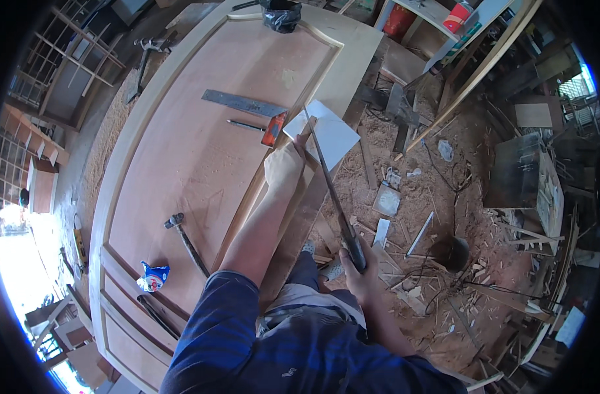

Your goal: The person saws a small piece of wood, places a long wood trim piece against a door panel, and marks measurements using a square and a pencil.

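A pale wooden door panel [155, 164] with moulded borders lies below me. At its right edge sits a white square sheet [336, 131]. My left hand [281, 165] is closed on a small wood piece [300, 140] over the sheet's lower left corner. My right hand [360, 274] grips the handle of a long handsaw [329, 180], whose blade reaches across that piece onto the sheet. Near my left hand lie a square with an orange handle [272, 130] and a pencil-like tool [244, 124]. A hammer [185, 240] and a blue packet [153, 278] lie on the panel.
A black bag-lined container [280, 16] stands at the panel's top. Long timber strips [471, 79] lean at upper right. Offcuts and sawdust cover the floor [411, 236] to my right, around a dark bucket [451, 253]. Wooden frames [77, 59] stand at upper left.
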{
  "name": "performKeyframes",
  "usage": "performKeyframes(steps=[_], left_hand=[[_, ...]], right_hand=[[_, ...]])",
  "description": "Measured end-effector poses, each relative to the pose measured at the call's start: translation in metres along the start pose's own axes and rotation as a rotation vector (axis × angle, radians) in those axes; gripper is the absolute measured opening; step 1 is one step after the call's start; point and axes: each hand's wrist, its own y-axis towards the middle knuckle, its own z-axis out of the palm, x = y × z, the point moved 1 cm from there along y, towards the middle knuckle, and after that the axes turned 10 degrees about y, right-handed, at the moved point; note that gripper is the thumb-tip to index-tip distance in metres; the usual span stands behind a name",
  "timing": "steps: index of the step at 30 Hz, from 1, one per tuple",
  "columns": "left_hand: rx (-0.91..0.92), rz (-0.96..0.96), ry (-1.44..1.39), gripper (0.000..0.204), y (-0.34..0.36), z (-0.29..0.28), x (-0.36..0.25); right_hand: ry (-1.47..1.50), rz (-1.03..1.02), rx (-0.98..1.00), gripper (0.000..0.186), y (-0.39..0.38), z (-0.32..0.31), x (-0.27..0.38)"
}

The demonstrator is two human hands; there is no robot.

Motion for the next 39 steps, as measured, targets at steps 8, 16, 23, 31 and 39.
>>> performKeyframes(steps=[8, 16, 23, 31, 39], left_hand=[[0.058, -0.003, 0.008, 0.072, 0.003, -0.004, -0.018], [0.042, -0.014, 0.042, 0.072, -0.001, -0.007, 0.003], [-0.007, 0.019, -0.017, 0.07, 0.005, -0.005, -0.014], [0.044, 0.01, 0.061, 0.068, 0.003, -0.002, -0.001], [0.062, -0.009, 0.036, 0.073, 0.003, -0.01, -0.011]], right_hand=[[-0.022, 0.003, -0.006, 0.034, 0.133, 0.051, 0.025], [0.069, 0.131, 0.028, 0.045, -0.003, -0.003, 0.002], [-0.07, 0.043, 0.013, 0.05, 0.139, 0.053, 0.029], [0.014, -0.051, -0.029, 0.043, 0.013, 0.009, 0.003], [0.014, 0.059, 0.024, 0.047, 0.119, 0.047, 0.029]])
